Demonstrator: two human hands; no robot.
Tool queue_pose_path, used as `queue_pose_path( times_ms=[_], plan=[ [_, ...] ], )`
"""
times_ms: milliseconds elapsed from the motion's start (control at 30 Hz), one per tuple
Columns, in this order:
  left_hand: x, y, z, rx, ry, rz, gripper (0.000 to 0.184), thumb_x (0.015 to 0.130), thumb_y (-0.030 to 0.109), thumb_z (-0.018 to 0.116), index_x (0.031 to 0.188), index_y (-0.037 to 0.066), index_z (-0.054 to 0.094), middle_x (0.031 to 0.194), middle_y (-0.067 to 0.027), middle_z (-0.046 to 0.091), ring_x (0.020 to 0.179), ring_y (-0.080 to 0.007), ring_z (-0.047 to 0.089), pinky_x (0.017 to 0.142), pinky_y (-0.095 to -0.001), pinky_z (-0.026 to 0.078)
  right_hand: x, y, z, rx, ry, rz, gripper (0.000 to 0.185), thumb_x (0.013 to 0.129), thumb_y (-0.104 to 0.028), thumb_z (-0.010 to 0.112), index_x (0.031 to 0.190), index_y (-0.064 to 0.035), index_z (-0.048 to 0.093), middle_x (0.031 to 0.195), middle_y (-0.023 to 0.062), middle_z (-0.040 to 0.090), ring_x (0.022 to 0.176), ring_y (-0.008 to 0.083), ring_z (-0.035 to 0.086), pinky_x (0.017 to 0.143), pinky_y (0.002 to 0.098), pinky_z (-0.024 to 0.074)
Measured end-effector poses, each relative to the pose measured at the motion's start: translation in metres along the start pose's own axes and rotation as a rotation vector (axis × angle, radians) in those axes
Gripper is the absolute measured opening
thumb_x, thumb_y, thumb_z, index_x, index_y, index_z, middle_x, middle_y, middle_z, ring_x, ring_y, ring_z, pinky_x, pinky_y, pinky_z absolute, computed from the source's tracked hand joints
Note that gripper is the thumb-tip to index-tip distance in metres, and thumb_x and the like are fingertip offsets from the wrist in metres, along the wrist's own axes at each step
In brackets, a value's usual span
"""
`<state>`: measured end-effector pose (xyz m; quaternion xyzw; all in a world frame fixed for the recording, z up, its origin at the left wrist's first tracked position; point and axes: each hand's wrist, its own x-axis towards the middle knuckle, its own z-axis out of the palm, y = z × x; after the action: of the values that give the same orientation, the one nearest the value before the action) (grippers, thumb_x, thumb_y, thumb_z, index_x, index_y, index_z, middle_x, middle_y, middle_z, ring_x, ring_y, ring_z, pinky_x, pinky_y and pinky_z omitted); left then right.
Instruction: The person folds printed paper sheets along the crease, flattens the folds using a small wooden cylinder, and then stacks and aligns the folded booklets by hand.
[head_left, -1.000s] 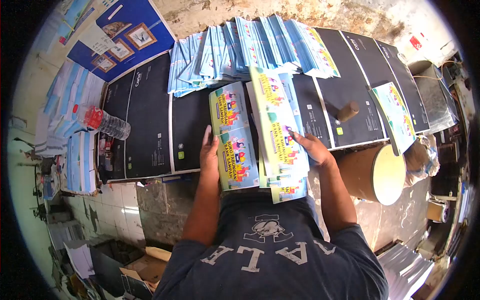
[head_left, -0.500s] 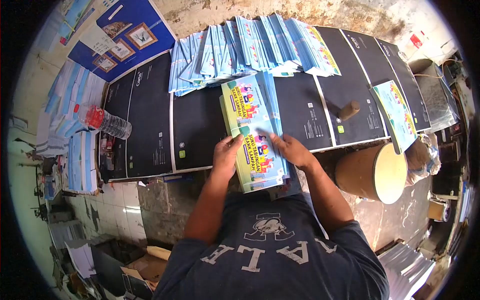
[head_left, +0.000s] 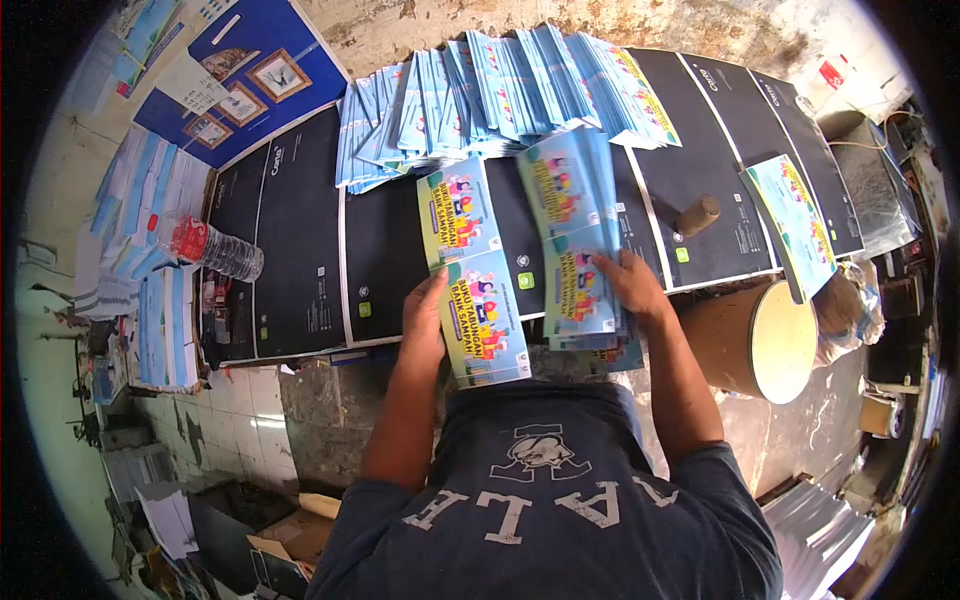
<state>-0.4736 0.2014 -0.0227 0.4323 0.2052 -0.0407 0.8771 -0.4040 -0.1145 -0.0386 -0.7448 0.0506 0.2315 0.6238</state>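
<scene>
Fanned row of light-blue paper booklets point(head_left: 490, 95) lay along far side of flat black panelled tabletop point(head_left: 385, 240); clear plastic bottle point(head_left: 228, 252) lay at left end; yellow-and-blue rectangular paper strip point(head_left: 482, 310) was left of light-blue paper bundle point(head_left: 578, 270); brown cylindrical block point(head_left: 698, 215) stood farther right, beside multicoloured rectangular sheet point(head_left: 795, 228) at right
</scene>
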Motion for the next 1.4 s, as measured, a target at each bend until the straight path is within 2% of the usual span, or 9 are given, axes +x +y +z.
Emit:
queue_pose_path(
  times_ms=[167,200,433,567,767,967,1067,1233,1400],
  plan=[
    [0.018,-0.035,0.003,0.063,0.014,0.046,0.037,0.094,0.024,0.073,0.117,-0.002,0.064,0.104,-0.0098,0.072,0.087,-0.0175,0.071,0.078,-0.0325,0.058,-0.026,-0.037,0.066,-0.340,-0.074,-0.036,0.070,0.088,-0.060,0.069,0.104,0.0075,0.069,0.093,0.0255,0.071,0.090,0.0326,0.071,0.082,0.0433,0.0541],
    [0.018,-0.037,0.003,0.048,0.004,0.038,0.037,0.094,0.025,0.073,0.117,-0.002,0.064,0.104,-0.0098,0.072,0.086,-0.0175,0.070,0.078,-0.0322,0.057,-0.028,-0.045,0.075,-0.362,-0.123,-0.012,0.062,0.091,-0.050,0.071,0.112,0.0085,0.067,0.096,0.0191,0.072,0.090,0.0227,0.069,0.080,0.0384,0.0528],
    [0.015,-0.013,-0.016,0.019,0.071,0.063,0.036,0.095,0.031,0.071,0.111,-0.001,0.067,0.097,-0.0079,0.073,0.082,-0.0157,0.071,0.074,-0.0303,0.057,-0.016,-0.024,0.018,0.230,-0.197,0.042,0.043,0.094,-0.034,0.069,0.113,0.0047,0.069,0.099,0.0126,0.073,0.089,0.0196,0.068,0.081,0.0338,0.0530],
    [0.017,-0.022,-0.009,0.009,0.033,0.023,0.037,0.094,0.031,0.073,0.110,-0.002,0.067,0.099,-0.0084,0.073,0.082,-0.0155,0.071,0.073,-0.0299,0.057,-0.010,-0.027,0.032,-0.287,-0.276,-0.032,0.049,0.092,-0.040,0.070,0.117,0.0016,0.069,0.101,0.0164,0.074,0.092,0.0244,0.070,0.086,0.0371,0.0533],
    [0.016,-0.029,-0.001,0.008,0.063,0.035,0.049,0.098,0.042,0.064,0.119,-0.002,0.065,0.105,-0.0098,0.072,0.090,-0.0183,0.070,0.081,-0.0335,0.056,-0.010,-0.017,0.065,0.032,-0.278,-0.051,0.041,0.089,-0.026,0.077,0.118,0.0016,0.068,0.107,0.0103,0.072,0.099,0.0184,0.066,0.090,0.0327,0.0511],
    [0.020,-0.013,-0.033,-0.030,0.005,0.098,0.031,0.095,0.023,0.061,0.113,-0.001,0.067,0.106,-0.0137,0.071,0.093,-0.0231,0.070,0.088,-0.0381,0.057,-0.018,-0.016,0.009,0.074,-0.167,-0.147,0.088,0.084,-0.007,0.074,0.154,0.0023,0.022,0.134,0.0206,0.057,0.120,0.0279,0.058,0.103,0.0386,0.0462],
    [0.019,-0.020,-0.023,-0.028,-0.106,0.152,0.032,0.092,0.008,0.059,0.121,-0.004,0.066,0.118,-0.0140,0.069,0.105,-0.0210,0.068,0.096,-0.0356,0.053,-0.011,-0.003,0.025,-0.290,0.126,-0.535,0.105,0.085,-0.010,0.073,0.158,0.0005,-0.002,0.157,0.0322,0.024,0.142,0.0442,0.036,0.113,0.0424,0.0379],
    [0.020,-0.020,-0.017,-0.055,-0.148,0.162,0.041,0.094,0.002,0.058,0.135,-0.002,0.057,0.127,-0.0132,0.065,0.110,-0.0201,0.065,0.098,-0.0354,0.052,-0.023,-0.025,0.051,-0.493,0.217,-0.616,0.099,0.086,-0.009,0.071,0.161,-0.0096,0.006,0.158,0.0365,0.015,0.142,0.0538,0.030,0.114,0.0451,0.0368],
    [0.016,-0.017,-0.006,0.030,-0.119,0.295,0.068,0.094,-0.001,0.065,0.155,0.006,0.034,0.136,-0.0104,0.058,0.116,-0.0162,0.059,0.099,-0.0340,0.050,-0.009,-0.023,0.045,-0.399,0.091,-0.563,0.051,0.090,-0.021,0.070,0.136,-0.0036,0.059,0.159,0.0369,0.014,0.135,0.0510,0.044,0.111,0.0461,0.0406]
  ],
)
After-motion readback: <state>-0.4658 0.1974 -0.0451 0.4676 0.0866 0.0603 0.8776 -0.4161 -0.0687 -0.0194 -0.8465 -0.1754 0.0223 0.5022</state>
